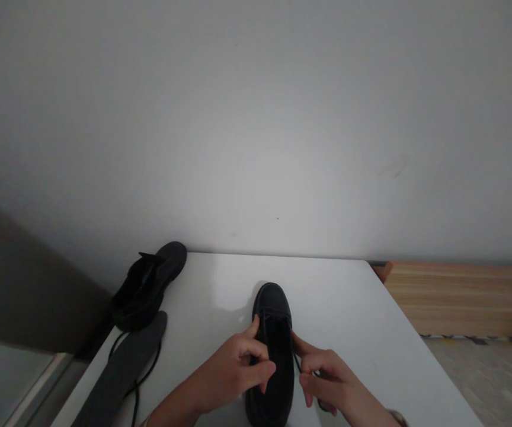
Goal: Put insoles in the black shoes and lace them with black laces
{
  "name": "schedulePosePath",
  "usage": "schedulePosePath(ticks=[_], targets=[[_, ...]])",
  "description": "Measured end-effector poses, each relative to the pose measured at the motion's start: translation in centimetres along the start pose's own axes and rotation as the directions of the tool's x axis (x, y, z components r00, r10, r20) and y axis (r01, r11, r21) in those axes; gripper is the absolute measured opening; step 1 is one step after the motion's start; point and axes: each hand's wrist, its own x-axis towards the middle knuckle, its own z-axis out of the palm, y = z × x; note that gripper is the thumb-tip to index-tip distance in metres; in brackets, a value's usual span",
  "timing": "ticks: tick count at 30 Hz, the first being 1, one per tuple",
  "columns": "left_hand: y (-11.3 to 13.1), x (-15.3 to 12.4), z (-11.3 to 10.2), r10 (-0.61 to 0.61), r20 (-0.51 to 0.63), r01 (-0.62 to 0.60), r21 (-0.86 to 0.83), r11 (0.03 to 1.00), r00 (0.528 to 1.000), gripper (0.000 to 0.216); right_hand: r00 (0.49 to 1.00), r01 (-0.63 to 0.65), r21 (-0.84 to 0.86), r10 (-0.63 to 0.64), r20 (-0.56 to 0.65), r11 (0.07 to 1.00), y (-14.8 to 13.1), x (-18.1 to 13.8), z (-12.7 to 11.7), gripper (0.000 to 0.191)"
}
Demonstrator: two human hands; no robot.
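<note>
A black shoe (272, 298) lies on the white table, toe pointing at the wall and its opening facing up. My left hand (237, 369) grips the left side of the shoe, its index finger along the edge and its thumb bent over the opening. On the right side, my right hand (328, 376) pinches a thin black shoelace (298, 363), with its index finger touching the shoe's edge. Part of the lace is hidden behind the right fingers.
At the table's (340, 308) left edge sits another black shoe (137, 296), tongue raised. In front of it lie a dark grey insole (125, 365) and a loose black lace (136, 391). Behind is a pale wall (278, 148); a wooden board (460, 299) is at the right.
</note>
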Motion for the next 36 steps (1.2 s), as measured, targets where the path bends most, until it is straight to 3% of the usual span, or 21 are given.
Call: schedulePosePath(ticks=[5, 9, 15, 18, 20, 24, 29, 33, 36], targets=[[-0.1, 0.0, -0.1, -0.008, 0.016, 0.008, 0.027, 1.000, 1.000, 0.032, 0.999, 0.045, -0.066, -0.043, 0.034, 0.997, -1.3, -0.1, 0.0, 0.045], [0.0, 0.0, 0.1, -0.018, 0.012, 0.017, 0.086, 0.996, 1.000, 0.032, 0.989, 0.143, -0.196, -0.148, -0.011, 0.970, -1.3, 0.1, 0.4, 0.043], [1.0, -1.2, 0.2, -0.012, -0.157, 0.048, 0.230, 0.972, 0.988, 0.022, 0.968, 0.082, -0.561, -0.201, -0.153, 0.824, 0.0, 0.3, 0.4, 0.034], [2.1, -1.9, 0.1, 0.039, -0.226, 0.020, 0.252, 0.967, 0.973, 0.025, 0.957, 0.043, -0.650, -0.217, -0.190, 0.759, -0.8, -0.2, 0.4, 0.035], [2.8, -2.1, 0.2, 0.059, -0.206, -0.017, 0.201, 0.980, 0.977, 0.027, 0.964, 0.069, -0.662, -0.220, -0.149, 0.747, -1.8, -0.6, 0.9, 0.036], [3.0, -1.8, 0.9, 0.082, -0.135, -0.071, 0.079, 0.994, 0.987, 0.022, 0.942, 0.244, -0.611, -0.333, -0.034, 0.753, -3.5, -1.0, 2.6, 0.031], [1.8, -1.3, 0.7, 0.174, 0.009, -0.174, 0.100, 0.980, 0.985, 0.022, 0.925, 0.280, -0.520, -0.372, -0.079, 0.807, -4.1, -1.1, 3.2, 0.039], [1.4, -1.0, 0.1, 0.237, 0.030, -0.239, 0.053, 0.970, 0.971, 0.018, 0.925, 0.240, -0.399, -0.333, -0.183, 0.885, -3.6, -0.3, 1.9, 0.045], [2.2, -0.7, 0.0, 0.238, 0.034, -0.239, 0.048, 0.970, 0.971, 0.020, 0.901, 0.250, -0.360, -0.352, -0.253, 0.899, -2.5, 0.9, 1.4, 0.032]])
